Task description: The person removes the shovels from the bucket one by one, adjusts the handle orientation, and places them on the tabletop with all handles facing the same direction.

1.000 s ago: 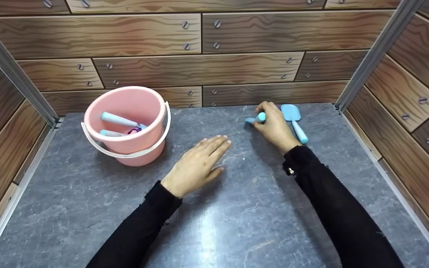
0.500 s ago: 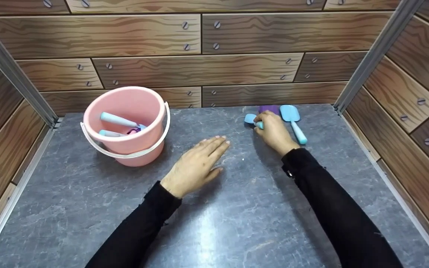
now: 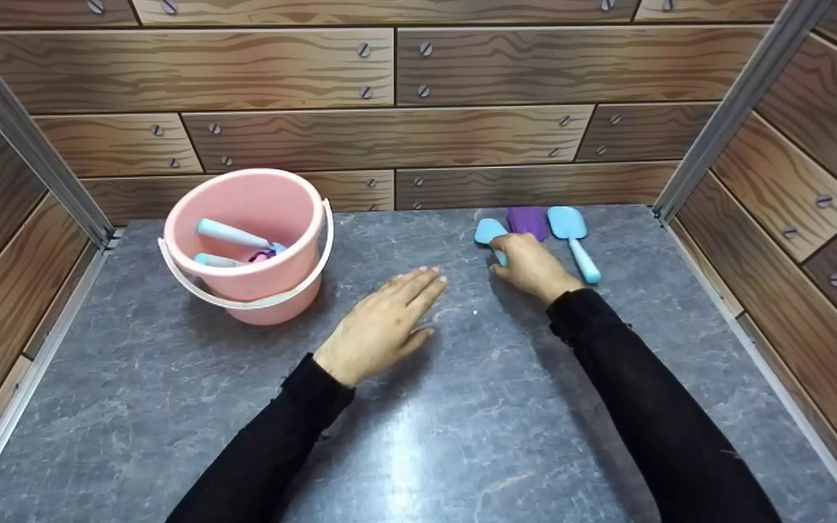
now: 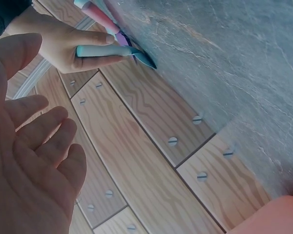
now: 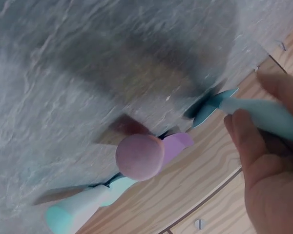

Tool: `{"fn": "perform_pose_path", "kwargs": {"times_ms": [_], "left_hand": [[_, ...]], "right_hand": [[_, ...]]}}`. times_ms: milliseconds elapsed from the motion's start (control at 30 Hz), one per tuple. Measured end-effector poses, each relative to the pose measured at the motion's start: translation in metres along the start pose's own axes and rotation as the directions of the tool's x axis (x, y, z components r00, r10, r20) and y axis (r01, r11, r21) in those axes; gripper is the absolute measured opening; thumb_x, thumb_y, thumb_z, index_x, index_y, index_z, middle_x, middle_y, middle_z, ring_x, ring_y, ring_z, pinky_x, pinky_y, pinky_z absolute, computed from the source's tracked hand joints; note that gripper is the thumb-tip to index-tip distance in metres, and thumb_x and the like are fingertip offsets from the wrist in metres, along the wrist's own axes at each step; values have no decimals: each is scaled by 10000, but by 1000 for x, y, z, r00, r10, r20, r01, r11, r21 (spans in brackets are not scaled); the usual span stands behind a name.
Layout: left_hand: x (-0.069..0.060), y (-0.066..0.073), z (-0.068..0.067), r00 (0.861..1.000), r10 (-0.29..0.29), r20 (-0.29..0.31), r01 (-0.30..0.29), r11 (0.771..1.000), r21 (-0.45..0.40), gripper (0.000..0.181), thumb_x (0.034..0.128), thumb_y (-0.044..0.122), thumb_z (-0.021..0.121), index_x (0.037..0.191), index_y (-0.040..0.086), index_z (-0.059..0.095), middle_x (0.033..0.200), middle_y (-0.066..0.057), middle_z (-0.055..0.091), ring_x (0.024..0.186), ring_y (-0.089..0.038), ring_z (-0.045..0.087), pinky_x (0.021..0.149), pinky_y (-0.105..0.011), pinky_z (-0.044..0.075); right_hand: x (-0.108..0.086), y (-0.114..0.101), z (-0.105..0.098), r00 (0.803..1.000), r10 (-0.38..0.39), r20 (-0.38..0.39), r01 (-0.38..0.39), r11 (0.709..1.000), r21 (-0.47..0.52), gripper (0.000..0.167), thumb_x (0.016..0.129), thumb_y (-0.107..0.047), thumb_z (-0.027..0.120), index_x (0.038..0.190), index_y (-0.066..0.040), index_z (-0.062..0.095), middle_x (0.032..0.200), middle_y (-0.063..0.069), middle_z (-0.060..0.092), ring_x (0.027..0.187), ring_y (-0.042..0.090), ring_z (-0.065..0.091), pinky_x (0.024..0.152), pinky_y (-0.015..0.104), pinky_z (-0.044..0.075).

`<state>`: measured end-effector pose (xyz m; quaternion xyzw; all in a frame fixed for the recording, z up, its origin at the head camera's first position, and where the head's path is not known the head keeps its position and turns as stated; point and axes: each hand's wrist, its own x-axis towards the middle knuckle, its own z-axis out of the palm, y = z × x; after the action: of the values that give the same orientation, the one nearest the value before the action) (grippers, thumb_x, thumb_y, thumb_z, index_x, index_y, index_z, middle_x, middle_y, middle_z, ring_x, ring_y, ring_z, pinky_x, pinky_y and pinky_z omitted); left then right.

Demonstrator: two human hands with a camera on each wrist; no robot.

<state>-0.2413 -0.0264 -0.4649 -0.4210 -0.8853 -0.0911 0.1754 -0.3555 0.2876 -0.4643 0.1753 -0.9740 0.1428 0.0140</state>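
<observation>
a wood-patterned back wall [image 3: 317, 138] is rising behind a grey tabletop [image 3: 476, 436], where a pink bucket [image 3: 269, 314] is standing upright toward the left, two light blue tool handles [image 3: 233, 232] leaning inside it. the bucket seems to be running little risk; only a sleeve catching its white bail [image 3: 330, 225] would be likely to tip it. the likelier trouble is lying near the wall on the right, where a purple tool [image 3: 526, 221] is sitting between two blue shovels: a sideways swing of the wrist could be knocking it, or the outer blue shovel [image 3: 567, 221], out of line. a loose pinch could also be letting the other handle roll or drop.

the left hand [image 3: 382, 327] is holding nothing, its fingers relaxing nearly straight over the tabletop, between bucket and right hand [image 3: 527, 267]. that right hand is pinching the nearer blue shovel [image 3: 490, 231], thumb and fingers closing on its teal handle [image 5: 263, 117]. the blade is pointing toward the back wall; whether its tip is touching the tabletop, i cannot tell.
</observation>
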Motion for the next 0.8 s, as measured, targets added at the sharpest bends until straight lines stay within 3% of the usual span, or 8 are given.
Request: {"fn": "perform_pose_path", "kwargs": {"times_ms": [67, 167, 267, 333, 400, 500, 700, 800], "left_hand": [[0, 0, 0, 1000, -1, 3, 1, 1000, -2, 777, 1123, 333, 810, 1769, 41, 491, 1810, -185, 558, 1690, -370, 559, 1416, -541, 479], [-1, 0, 0, 1000, -6, 12, 6, 1000, -7, 774, 1125, 339, 807, 1765, 36, 494, 1809, -189, 558, 1692, -373, 556, 1415, -546, 479], [0, -1, 0, 1000, -9, 25, 9, 1000, -15, 764, 1129, 334, 802, 1760, 28, 498, 1805, -194, 561, 1688, -377, 560, 1414, -551, 481], [0, -1, 0, 999, -11, 33, 11, 1000, -17, 759, 1130, 333, 799, 1756, 24, 501, 1804, -197, 562, 1684, -379, 565, 1414, -550, 481], [1, -1, 0, 999, -12, 38, 12, 1000, -20, 757, 1128, 332, 802, 1751, 19, 506, 1800, -200, 565, 1681, -385, 567, 1417, -546, 479], [1, -2, 0, 999, -16, 47, 17, 999, -27, 758, 1128, 330, 801, 1751, 18, 504, 1801, -201, 563, 1684, -385, 563, 1427, -537, 465], [0, -2, 0, 997, -24, 72, 26, 999, -32, 754, 1142, 337, 779, 1760, 16, 490, 1812, -193, 551, 1689, -376, 557, 1440, -529, 444], [0, -3, 0, 996, -29, 82, 32, 999, -40, 748, 1146, 329, 773, 1762, 15, 488, 1811, -193, 551, 1690, -376, 556, 1443, -530, 440]], "right_hand": [[0, 1, 0, 1000, -11, 20, 11, 1000, 6, 212, 1011, -65, 859, 1178, 49, 795, 907, 99, 701, 885, 286, 672, 862, 570, 636], [1, 3, -1, 997, -33, 66, 32, 999, 13, 296, 1006, -95, 883, 1242, 55, 787, 901, 86, 661, 877, 286, 653, 880, 568, 644], [0, 5, -4, 991, -40, 125, 38, 999, 18, 481, 1024, -140, 877, 1433, 79, 747, 1257, 239, 823, 1187, 384, 796, 1119, 592, 667], [0, 7, -6, 985, -27, 170, 22, 999, 29, 607, 1038, -164, 859, 1564, 76, 679, 1581, 309, 721, 1440, 440, 739, 1269, 617, 605], [-1, 8, -7, 978, -11, 209, 3, 999, 38, 698, 1046, -172, 838, 1655, 69, 599, 1772, 312, 526, 1554, 455, 658, 1350, 638, 532], [-3, 10, -7, 969, -1, 248, -9, 999, 37, 737, 1049, -181, 809, 1693, 65, 550, 1829, 301, 442, 1574, 461, 628, 1393, 661, 472], [-5, 14, -4, 962, -23, 272, 25, 1000, -7, 684, 1084, -219, 782, 1668, 75, 577, 1822, 318, 451, 1685, 534, 487, 1440, 770, 304], [-7, 13, -3, 962, -14, 273, 11, 1000, 12, 669, 1119, -265, 770, 1671, 61, 580, 1827, 312, 450, 1694, 524, 482, 1448, 746, 311]]}}
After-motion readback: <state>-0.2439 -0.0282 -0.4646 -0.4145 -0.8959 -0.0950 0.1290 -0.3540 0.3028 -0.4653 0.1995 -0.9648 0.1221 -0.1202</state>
